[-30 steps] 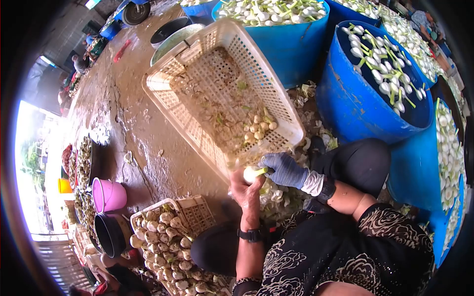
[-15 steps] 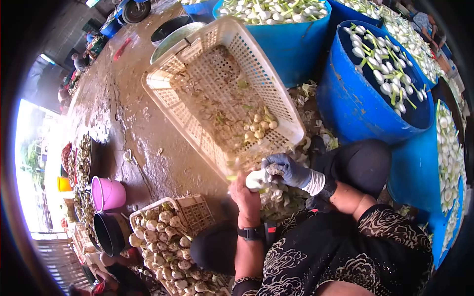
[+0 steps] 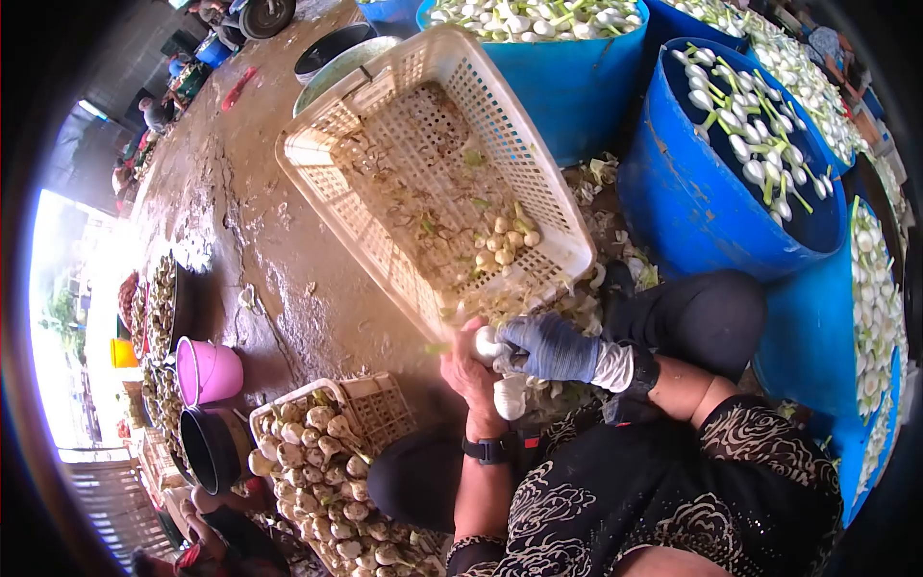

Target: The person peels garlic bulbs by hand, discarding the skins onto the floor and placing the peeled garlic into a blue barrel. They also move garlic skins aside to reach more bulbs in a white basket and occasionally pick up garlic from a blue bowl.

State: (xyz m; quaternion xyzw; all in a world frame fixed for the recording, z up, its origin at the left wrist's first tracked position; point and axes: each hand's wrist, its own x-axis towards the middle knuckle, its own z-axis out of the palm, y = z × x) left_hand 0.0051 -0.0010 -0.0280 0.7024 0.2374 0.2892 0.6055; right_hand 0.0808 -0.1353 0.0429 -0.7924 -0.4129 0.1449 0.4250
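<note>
My bare left hand holds a white, peeled-looking garlic bulb above the near end of a large cream basket. My gloved right hand is closed, its fingertips against the bulb; anything else inside them is hidden. A white cup-shaped piece of peel shows just below the hands. Small pale bulbs and brown scraps lie in the basket. More pale peelings are heaped beneath my right hand.
A basket of unpeeled bulbs stands by my left knee. Blue tubs of white bulbs with green stems line the right and back. A pink bucket and black bucket sit on the wet floor at left. Other people sit nearby.
My right hand has moved left and turned, bringing its fingers against the bulb. The brownish scrap in its fingers no longer shows; a white piece of peel now appears below the hands.
</note>
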